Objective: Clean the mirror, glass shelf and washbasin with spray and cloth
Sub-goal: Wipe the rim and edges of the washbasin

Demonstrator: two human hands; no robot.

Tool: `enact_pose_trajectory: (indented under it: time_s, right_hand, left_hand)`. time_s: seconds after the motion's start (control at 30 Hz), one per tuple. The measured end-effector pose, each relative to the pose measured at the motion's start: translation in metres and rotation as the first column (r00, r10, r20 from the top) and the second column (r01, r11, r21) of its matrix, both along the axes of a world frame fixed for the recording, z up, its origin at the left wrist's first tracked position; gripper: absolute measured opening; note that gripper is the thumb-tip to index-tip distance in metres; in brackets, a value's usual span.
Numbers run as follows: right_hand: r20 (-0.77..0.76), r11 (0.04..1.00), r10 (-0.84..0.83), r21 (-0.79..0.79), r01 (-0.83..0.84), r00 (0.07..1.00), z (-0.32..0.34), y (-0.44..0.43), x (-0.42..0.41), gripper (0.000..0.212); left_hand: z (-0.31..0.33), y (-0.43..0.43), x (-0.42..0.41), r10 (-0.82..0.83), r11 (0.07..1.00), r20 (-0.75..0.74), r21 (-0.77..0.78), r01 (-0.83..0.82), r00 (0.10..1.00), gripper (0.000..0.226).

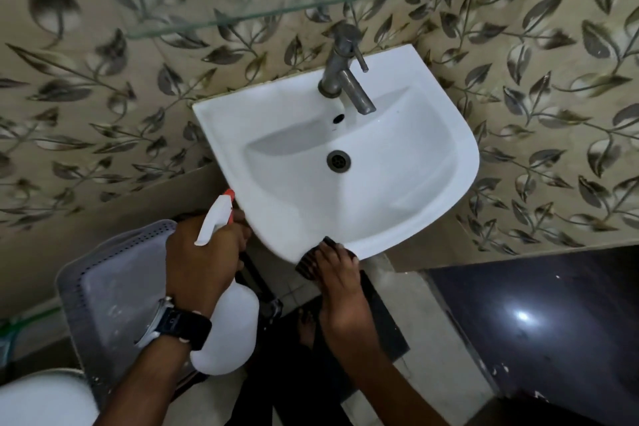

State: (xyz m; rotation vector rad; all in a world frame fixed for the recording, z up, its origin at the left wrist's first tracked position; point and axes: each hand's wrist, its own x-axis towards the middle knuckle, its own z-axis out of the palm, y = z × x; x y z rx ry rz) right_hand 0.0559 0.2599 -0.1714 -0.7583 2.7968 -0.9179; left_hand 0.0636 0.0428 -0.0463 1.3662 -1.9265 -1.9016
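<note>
While the right hand (337, 273) presses a dark ribbed cloth (309, 261) against the near front rim of the white ceramic washbasin (408, 183), its fingers spread flat over the cloth with no closed fist, the left hand (204, 263) is wrapped firmly around the neck of a white plastic spray bottle with an orange-tipped nozzle (221, 287). The bottle hangs just beside the cloth hand, on its left, its nozzle pointing up toward the basin's left edge. Beyond the cloth, the basin bowl looks white and free of obvious marks, with a dark round drain (338, 160) at its centre and a dull grey metal tap (344, 69) at the far side. Further beyond, a clear glass shelf (311, 7) runs across the leaf-patterned tiled wall (103, 79); whether it has been wiped cannot be told. The mirror is out of view. Judging from this, work seems to be at the washbasin stage, on the outer rim, with the tap area possibly left.
</note>
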Motion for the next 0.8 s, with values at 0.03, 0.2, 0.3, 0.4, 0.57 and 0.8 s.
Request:
enact_pose_trajectory:
  time_s: [0.03,0.2,0.3,0.4,0.57,0.8]
  right_hand:
    - [0.01,1.0,0.024,0.017,-0.024,1.0,0.0,-0.011,0.003,0.07]
    - [-0.055,0.984,0.117,0.144,-0.108,0.992,0.0,-0.061,0.004,0.063]
    - [-0.033,0.99,0.104,0.098,-0.101,0.994,0.009,-0.097,-0.012,0.06]
    - [0.037,0.982,0.164,0.091,-0.167,0.986,0.006,-0.139,-0.047,0.056]
    - [0.07,0.974,0.213,0.062,-0.217,0.975,0.008,-0.219,-0.13,0.052]
    - [0.029,0.978,0.208,-0.002,-0.208,0.978,0.019,-0.204,-0.118,0.047]
  left_hand:
    - [-0.004,-0.003,0.003,-0.005,1.0,-0.012,-0.006,0.005,1.0,0.046]
    - [-0.014,-0.014,0.009,0.075,0.995,0.028,0.068,-0.077,0.997,0.048]
    - [-0.015,-0.014,0.013,0.076,0.997,0.02,0.003,-0.076,0.997,0.038]
    - [-0.014,-0.015,0.015,0.097,0.995,0.024,-0.037,-0.096,0.995,0.025]
    - [-0.014,-0.033,0.009,0.067,0.994,-0.035,-0.084,-0.07,0.997,0.015]
    - [-0.014,-0.045,-0.001,0.069,0.992,-0.052,-0.102,-0.074,0.996,0.015]
